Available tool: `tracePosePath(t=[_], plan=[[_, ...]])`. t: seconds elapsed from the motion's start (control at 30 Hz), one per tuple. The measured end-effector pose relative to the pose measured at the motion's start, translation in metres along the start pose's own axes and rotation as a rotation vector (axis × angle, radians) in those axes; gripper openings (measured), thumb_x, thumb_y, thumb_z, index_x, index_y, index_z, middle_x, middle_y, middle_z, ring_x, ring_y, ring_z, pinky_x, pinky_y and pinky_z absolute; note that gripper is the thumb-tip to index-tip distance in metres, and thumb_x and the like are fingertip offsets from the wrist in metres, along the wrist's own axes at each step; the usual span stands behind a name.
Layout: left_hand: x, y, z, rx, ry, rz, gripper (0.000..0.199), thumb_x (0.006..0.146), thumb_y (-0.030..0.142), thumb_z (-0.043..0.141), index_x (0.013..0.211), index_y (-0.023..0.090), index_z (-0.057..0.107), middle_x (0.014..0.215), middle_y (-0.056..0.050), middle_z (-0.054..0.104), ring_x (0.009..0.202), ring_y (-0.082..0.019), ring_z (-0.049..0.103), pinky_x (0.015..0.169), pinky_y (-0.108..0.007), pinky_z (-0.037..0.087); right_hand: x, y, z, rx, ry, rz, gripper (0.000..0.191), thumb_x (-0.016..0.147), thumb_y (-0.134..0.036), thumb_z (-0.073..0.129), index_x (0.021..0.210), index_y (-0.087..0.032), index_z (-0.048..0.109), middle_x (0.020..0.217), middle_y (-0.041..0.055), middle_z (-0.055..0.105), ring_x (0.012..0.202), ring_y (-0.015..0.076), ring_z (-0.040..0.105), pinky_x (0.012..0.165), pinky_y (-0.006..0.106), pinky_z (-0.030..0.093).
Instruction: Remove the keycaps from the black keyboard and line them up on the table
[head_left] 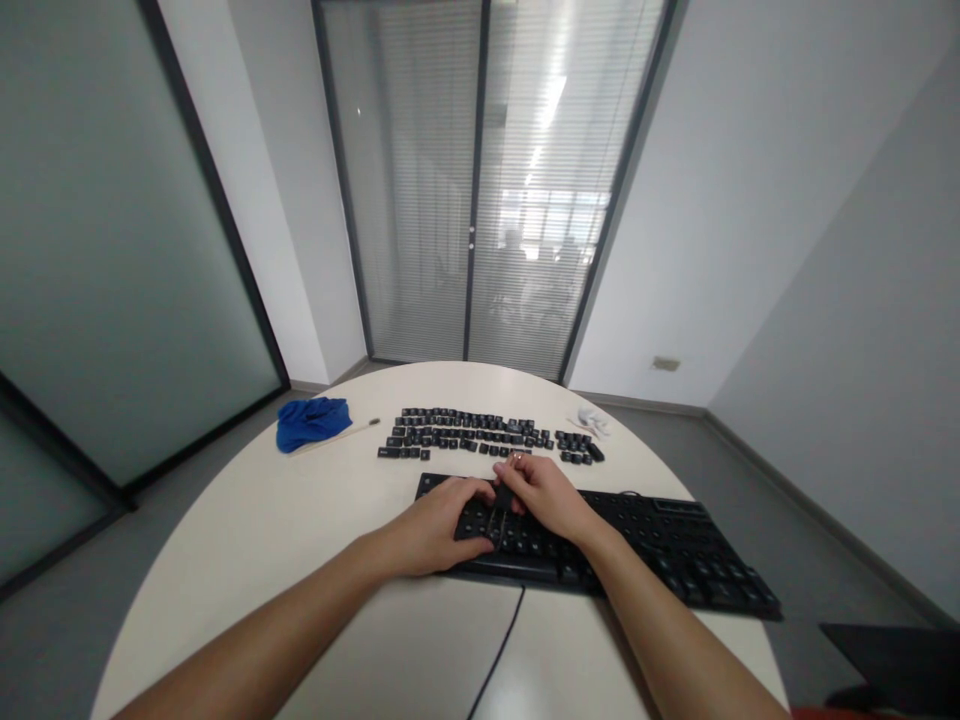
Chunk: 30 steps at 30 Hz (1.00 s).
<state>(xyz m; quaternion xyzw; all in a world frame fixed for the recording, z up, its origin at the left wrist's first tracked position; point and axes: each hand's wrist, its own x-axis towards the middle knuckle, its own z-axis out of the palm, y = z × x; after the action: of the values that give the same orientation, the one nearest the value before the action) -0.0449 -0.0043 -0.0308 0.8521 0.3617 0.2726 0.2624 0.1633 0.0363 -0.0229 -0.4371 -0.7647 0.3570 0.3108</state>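
Observation:
A black keyboard (637, 525) lies slantwise on the table in front of me. Over its left part rests my left hand (442, 525), thumb and index finger spread apart and touching the keys. My right hand (536, 490) is closed in a pinch around a small dark keycap puller (503, 496), whose thin wires reach down to the keys between my hands. The fingers partly hide its handle, and whether a keycap is caught in it cannot be made out. Beyond the keyboard, loose black keycaps (450, 436) lie in rows on the tabletop.
On the round white table (315, 530), a blue cloth (313, 421) lies at the far left beside a thin-handled brush (345, 433). Crumpled white material (592, 420) sits at the far right. The keyboard's cable (499, 650) runs toward me. A dark object (900, 665) appears lower right.

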Motion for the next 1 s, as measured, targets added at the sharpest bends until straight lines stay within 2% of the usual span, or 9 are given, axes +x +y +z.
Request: tracePosePath(t=[0.1, 0.27, 0.43, 0.57, 0.83, 1.0], plan=[[0.001, 0.004, -0.004, 0.027, -0.02, 0.024, 0.04, 0.076, 0.02, 0.073, 0.111, 0.023, 0.052, 0.112, -0.004, 0.06, 0.107, -0.022, 0.055, 0.094, -0.036, 0.044, 0.0, 0.002, 0.0, -0.033, 0.019, 0.011, 0.046, 0.093, -0.057, 0.044, 0.078, -0.017, 0.062, 0.05, -0.0025, 0.056, 0.046, 0.0124, 0.053, 0.05, 0.022, 0.041], [0.003, 0.007, -0.008, 0.099, -0.073, 0.133, 0.016, 0.083, 0.024, 0.069, 0.096, 0.022, 0.061, 0.112, -0.004, 0.06, 0.108, -0.021, 0.055, 0.096, -0.035, 0.043, 0.001, 0.004, 0.0, -0.042, 0.028, 0.023, 0.047, 0.093, -0.057, 0.045, 0.078, -0.016, 0.063, 0.049, -0.0024, 0.058, 0.045, 0.0128, 0.054, 0.05, 0.023, 0.041], [0.003, 0.003, -0.008, 0.22, -0.098, 0.204, 0.022, 0.09, 0.031, 0.061, 0.111, 0.025, 0.065, 0.118, -0.006, 0.059, 0.108, -0.023, 0.057, 0.096, -0.038, 0.044, 0.002, 0.006, 0.0, -0.053, 0.03, 0.022, 0.047, 0.093, -0.057, 0.044, 0.077, -0.017, 0.063, 0.05, -0.0022, 0.058, 0.046, 0.0128, 0.054, 0.05, 0.023, 0.041], [0.002, 0.003, -0.005, 0.297, -0.083, 0.251, 0.019, 0.095, 0.031, 0.053, 0.104, 0.024, 0.068, 0.116, -0.006, 0.06, 0.107, -0.022, 0.057, 0.097, -0.038, 0.044, 0.002, 0.008, 0.001, -0.058, 0.037, 0.035, 0.047, 0.093, -0.057, 0.044, 0.078, -0.017, 0.063, 0.05, -0.0023, 0.059, 0.045, 0.0129, 0.055, 0.051, 0.023, 0.042], [0.002, 0.004, 0.001, 0.313, -0.034, 0.193, 0.018, 0.095, 0.023, 0.048, 0.102, 0.02, 0.064, 0.108, -0.004, 0.068, 0.101, -0.02, 0.06, 0.092, -0.035, 0.047, 0.004, 0.007, 0.0, -0.003, 0.049, 0.03, 0.046, 0.092, -0.057, 0.047, 0.072, -0.018, 0.06, 0.049, -0.0018, 0.06, 0.046, 0.0133, 0.057, 0.053, 0.023, 0.045], [0.003, 0.002, 0.007, 0.339, 0.062, 0.09, 0.022, 0.097, 0.024, 0.044, 0.105, 0.02, 0.064, 0.099, -0.005, 0.071, 0.092, -0.02, 0.065, 0.086, -0.036, 0.05, 0.008, 0.009, 0.0, 0.104, 0.054, 0.058, 0.049, 0.092, -0.058, 0.045, 0.071, -0.016, 0.059, 0.049, 0.0001, 0.062, 0.043, 0.0121, 0.056, 0.047, 0.022, 0.043]])
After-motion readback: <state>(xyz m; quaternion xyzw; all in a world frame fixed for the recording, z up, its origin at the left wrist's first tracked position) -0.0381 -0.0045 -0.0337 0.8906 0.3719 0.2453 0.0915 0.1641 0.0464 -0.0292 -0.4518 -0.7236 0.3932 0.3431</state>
